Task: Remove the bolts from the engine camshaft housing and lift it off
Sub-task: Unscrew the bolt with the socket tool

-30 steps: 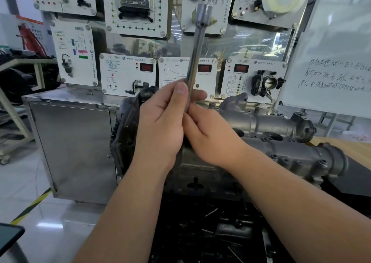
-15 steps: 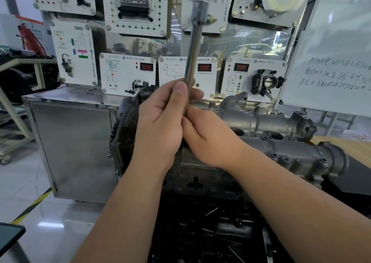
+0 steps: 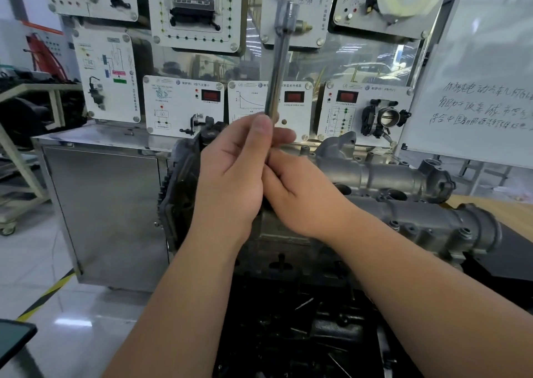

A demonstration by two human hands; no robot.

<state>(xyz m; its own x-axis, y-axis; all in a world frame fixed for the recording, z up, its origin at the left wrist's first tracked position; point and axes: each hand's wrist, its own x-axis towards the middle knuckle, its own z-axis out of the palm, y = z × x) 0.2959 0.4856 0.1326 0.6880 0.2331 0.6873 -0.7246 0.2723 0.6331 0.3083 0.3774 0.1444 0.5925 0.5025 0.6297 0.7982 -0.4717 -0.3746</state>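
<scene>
Both hands, left hand (image 3: 230, 181) and right hand (image 3: 300, 196), around upright tool shaft (image 3: 278, 60).

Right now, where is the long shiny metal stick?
In the head view, the metal rod stands nearly upright at centre, pinched by the left hand, with the right hand touching it below, above the engine.

Bright, even indoor light is filling the scene. Glare is washing over the glossy floor (image 3: 72, 323), and wide-angle distortion is bending the edges.
</scene>
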